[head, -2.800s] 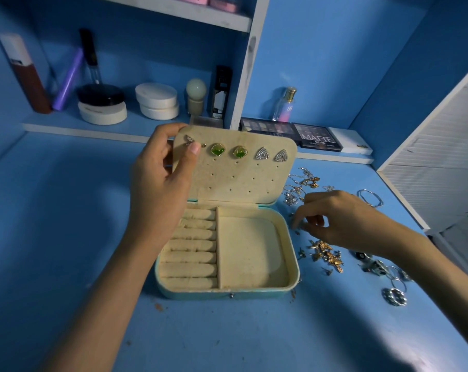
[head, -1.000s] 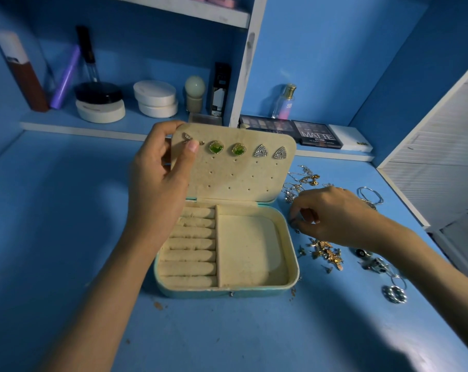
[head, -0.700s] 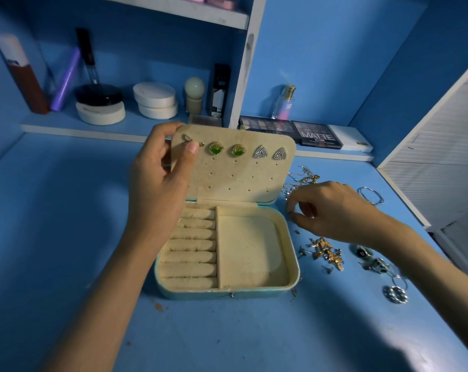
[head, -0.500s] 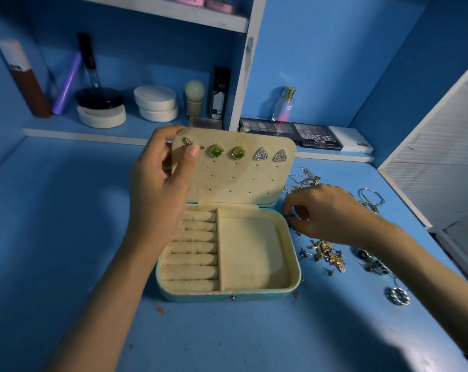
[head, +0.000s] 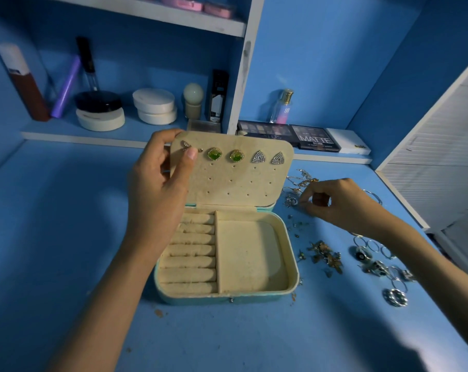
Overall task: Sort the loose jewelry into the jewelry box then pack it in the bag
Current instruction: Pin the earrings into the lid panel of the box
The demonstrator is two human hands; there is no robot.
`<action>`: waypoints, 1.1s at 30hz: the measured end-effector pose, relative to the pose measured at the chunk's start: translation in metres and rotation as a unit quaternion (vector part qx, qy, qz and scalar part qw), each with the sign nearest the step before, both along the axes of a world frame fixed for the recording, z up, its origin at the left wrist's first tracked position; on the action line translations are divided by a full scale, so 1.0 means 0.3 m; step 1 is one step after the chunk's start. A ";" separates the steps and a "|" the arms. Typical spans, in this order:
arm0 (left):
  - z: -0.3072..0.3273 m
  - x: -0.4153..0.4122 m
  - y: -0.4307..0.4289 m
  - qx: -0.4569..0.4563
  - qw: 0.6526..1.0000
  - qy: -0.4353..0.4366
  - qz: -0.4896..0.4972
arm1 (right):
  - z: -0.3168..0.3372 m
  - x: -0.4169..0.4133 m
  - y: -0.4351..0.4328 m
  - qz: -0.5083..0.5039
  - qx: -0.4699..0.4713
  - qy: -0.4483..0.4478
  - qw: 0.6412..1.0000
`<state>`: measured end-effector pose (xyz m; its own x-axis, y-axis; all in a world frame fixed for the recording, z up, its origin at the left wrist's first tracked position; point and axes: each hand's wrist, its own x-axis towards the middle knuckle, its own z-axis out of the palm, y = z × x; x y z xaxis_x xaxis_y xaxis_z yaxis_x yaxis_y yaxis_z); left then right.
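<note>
Jewelry box (head: 250, 253): fuzzy lid clamped by left hand (head: 157, 194) fingers, thumb half-hiding an earring (head: 185, 144); right hand (head: 343, 202) fingers curl into silver tangle (head: 297, 187), grip unclear.

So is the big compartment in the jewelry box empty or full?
Empty: the big compartment of the jewelry box shows only bare cream lining. Earrings are pinned on the lid instead.

Round white plastic compacts (head: 154, 106) beyond the left grip (head: 157, 194); black MATTE eyeshadow palette (head: 315, 138) beyond the right grip (head: 337, 204)
</note>
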<state>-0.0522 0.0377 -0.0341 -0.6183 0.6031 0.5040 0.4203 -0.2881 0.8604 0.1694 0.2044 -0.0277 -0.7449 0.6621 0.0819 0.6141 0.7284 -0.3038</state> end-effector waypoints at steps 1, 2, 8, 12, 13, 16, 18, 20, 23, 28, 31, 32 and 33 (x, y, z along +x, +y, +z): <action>0.000 0.001 -0.001 0.000 1.000 0.004 0.002 | -0.007 0.007 0.002 0.001 0.001 0.002 1.000; -0.001 -0.001 0.000 0.001 1.000 0.006 0.004 | -0.014 0.012 0.001 0.004 0.003 0.005 1.000; -0.008 -0.004 0.001 -0.002 1.000 0.004 0.004 | -0.041 0.029 -0.018 0.021 0.062 0.023 0.998; -0.007 -0.009 0.001 0.000 1.000 0.001 0.004 | -0.034 0.035 -0.021 0.039 0.124 0.008 0.992; -0.006 -0.007 0.001 -0.001 1.000 0.001 0.004 | -0.032 0.036 -0.021 0.041 0.127 0.004 0.991; -0.007 -0.002 0.001 -0.001 1.000 0.005 0.002 | -0.029 0.038 -0.022 0.048 0.119 0.000 0.992; -0.007 -0.002 0.000 -0.001 1.000 0.006 0.000 | -0.027 0.038 -0.022 0.048 0.110 -0.002 0.993; -0.008 -0.004 0.000 0.001 1.000 0.003 -0.003 | -0.026 0.038 -0.021 0.044 0.106 -0.003 0.993; -0.010 -0.005 0.000 0.001 1.000 0.004 -0.003 | -0.026 0.036 -0.024 0.038 0.102 -0.003 0.994; -0.010 -0.006 -0.001 0.000 1.000 0.004 -0.003 | -0.034 0.024 -0.022 0.033 0.090 -0.010 0.995; -0.009 -0.008 -0.003 0.000 1.000 0.009 -0.002 | -0.037 0.016 -0.025 0.027 0.084 -0.016 0.996; -0.009 -0.009 -0.003 0.001 1.000 0.009 -0.002 | -0.036 0.014 -0.026 0.027 0.083 -0.022 0.996; -0.009 -0.009 -0.003 0.000 1.000 0.009 -0.003 | -0.035 0.013 -0.028 0.026 0.083 -0.026 0.996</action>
<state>-0.0548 0.0369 -0.0368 -0.6065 0.6059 0.5148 0.4335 -0.2908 0.8529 0.1735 0.1961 -0.0381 -0.7834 0.6039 0.1471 0.5866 0.7966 -0.1461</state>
